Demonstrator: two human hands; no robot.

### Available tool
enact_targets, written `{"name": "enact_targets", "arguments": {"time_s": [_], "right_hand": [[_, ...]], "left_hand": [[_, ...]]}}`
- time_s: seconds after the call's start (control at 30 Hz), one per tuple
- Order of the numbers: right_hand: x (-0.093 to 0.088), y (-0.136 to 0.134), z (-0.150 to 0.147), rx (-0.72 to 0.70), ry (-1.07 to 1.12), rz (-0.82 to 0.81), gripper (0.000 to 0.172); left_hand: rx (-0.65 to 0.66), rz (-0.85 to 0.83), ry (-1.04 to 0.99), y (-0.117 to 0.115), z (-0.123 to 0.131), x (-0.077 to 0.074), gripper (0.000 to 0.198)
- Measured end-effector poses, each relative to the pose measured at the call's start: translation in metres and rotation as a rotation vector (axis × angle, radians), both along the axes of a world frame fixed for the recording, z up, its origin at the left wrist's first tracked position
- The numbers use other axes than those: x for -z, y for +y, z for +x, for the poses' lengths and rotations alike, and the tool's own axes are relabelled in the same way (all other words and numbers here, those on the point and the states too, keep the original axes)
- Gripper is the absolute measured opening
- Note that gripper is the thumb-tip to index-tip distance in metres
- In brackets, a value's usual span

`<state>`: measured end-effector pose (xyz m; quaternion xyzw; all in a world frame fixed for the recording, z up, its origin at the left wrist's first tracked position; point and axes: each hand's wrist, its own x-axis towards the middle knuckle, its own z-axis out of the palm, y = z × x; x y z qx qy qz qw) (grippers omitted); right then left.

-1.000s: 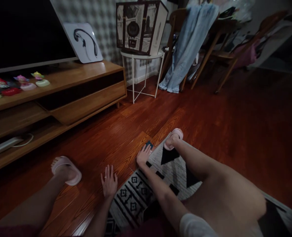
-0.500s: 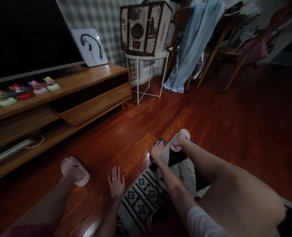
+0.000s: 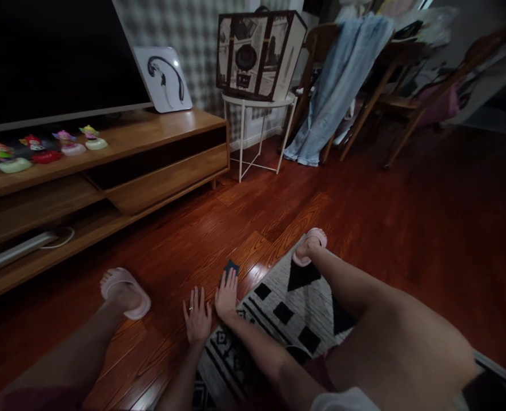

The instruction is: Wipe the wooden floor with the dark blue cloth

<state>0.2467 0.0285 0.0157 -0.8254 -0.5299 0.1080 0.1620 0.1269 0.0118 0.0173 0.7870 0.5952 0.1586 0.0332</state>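
I sit on the floor with both legs stretched out. My left hand lies flat on the wooden floor with fingers spread and a ring on one finger. My right hand rests beside it, fingers stretched out over a small dark flat object at the corner of the black-and-white patterned rug. Only the far end of that object shows past my fingertips. My feet wear pink slippers, the left slipper on the floor and the right slipper at the rug's far edge.
A low wooden TV stand with a large dark screen and small colourful figurines runs along the left. A white round side table carries a printed box. Wooden chairs draped with a blue cloth stand behind.
My right hand has slid the small dark object left and toward me along the rug's edge, from near my right foot to just beside my left hand. The left hand stayed flat.
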Motion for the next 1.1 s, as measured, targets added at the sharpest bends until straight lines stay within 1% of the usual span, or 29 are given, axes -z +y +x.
{"name": "enact_targets", "arguments": {"time_s": [0.03, 0.07, 0.1, 0.17, 0.2, 0.23, 0.3, 0.37, 0.4, 0.43, 0.5, 0.57, 0.6, 0.67, 0.73, 0.8, 0.83, 0.9, 0.97, 1.07, 1.1], "right_hand": [[0.003, -0.003, -0.007, -0.074, -0.003, 0.016, 0.071], [0.004, -0.005, -0.007, -0.14, -0.009, 0.032, 0.07], [0.004, -0.005, 0.0, -0.208, -0.018, 0.045, 0.069], [-0.001, 0.0, 0.03, -0.32, -0.046, 0.056, 0.064], [-0.005, 0.004, 0.051, -0.331, -0.066, 0.047, 0.062], [-0.01, 0.008, 0.074, -0.302, -0.09, 0.032, 0.059], [-0.019, 0.014, 0.116, -0.161, -0.134, -0.002, 0.058], [-0.022, 0.015, 0.145, -0.025, -0.165, -0.014, 0.058], [-0.02, 0.015, 0.152, 0.02, -0.173, -0.009, 0.058], [-0.017, 0.013, 0.154, 0.059, -0.178, 0.001, 0.058], [-0.008, 0.01, 0.142, 0.16, -0.177, 0.023, 0.059], [0.003, 0.006, 0.114, 0.237, -0.163, 0.056, 0.059], [0.008, 0.004, 0.097, 0.243, -0.153, 0.077, 0.059], [0.017, -0.001, 0.061, 0.179, -0.129, 0.109, 0.06], [0.021, -0.008, 0.031, 0.052, -0.102, 0.118, 0.06], [0.023, -0.014, 0.013, -0.091, -0.083, 0.111, 0.06], [0.023, -0.016, 0.009, -0.155, -0.079, 0.111, 0.061], [0.022, -0.018, 0.011, -0.258, -0.083, 0.127, 0.06], [0.017, -0.015, 0.025, -0.351, -0.091, 0.146, 0.057], [0.004, -0.005, 0.063, -0.499, -0.113, 0.145, 0.053], [-0.001, -0.001, 0.079, -0.518, -0.13, 0.132, 0.053]], "left_hand": [[0.002, -0.002, 0.003, 0.0, 0.0, 0.001, 0.055], [0.003, -0.003, 0.006, 0.0, 0.0, 0.002, 0.055], [0.006, -0.001, 0.009, 0.0, 0.0, 0.003, 0.055], [0.007, 0.008, 0.006, 0.0, -0.001, 0.005, 0.056], [0.005, 0.013, 0.002, 0.001, -0.001, 0.007, 0.056], [0.003, 0.016, -0.004, 0.001, -0.001, 0.008, 0.056], [-0.002, 0.021, -0.017, 0.002, 0.0, 0.012, 0.057], [-0.009, 0.022, -0.026, 0.003, 0.0, 0.014, 0.057], [-0.013, 0.02, -0.028, 0.003, 0.001, 0.015, 0.057], [-0.016, 0.017, -0.031, 0.004, 0.001, 0.016, 0.056], [-0.02, 0.011, -0.036, 0.004, 0.001, 0.017, 0.056], [-0.019, 0.014, -0.038, 0.004, 0.002, 0.017, 0.056], [-0.018, 0.018, -0.038, 0.004, 0.002, 0.017, 0.056], [-0.019, 0.025, -0.035, 0.004, 0.002, 0.018, 0.056], [-0.027, 0.034, -0.023, 0.004, 0.003, 0.02, 0.056], [-0.033, 0.045, -0.005, 0.005, 0.003, 0.022, 0.056], [-0.035, 0.05, 0.002, 0.005, 0.003, 0.024, 0.056], [-0.035, 0.057, 0.01, 0.006, 0.002, 0.026, 0.056], [-0.026, 0.058, 0.013, 0.006, 0.002, 0.027, 0.056], [-0.017, 0.057, 0.015, 0.007, 0.002, 0.027, 0.056], [-0.02, 0.057, 0.015, 0.006, 0.003, 0.027, 0.056]]}}
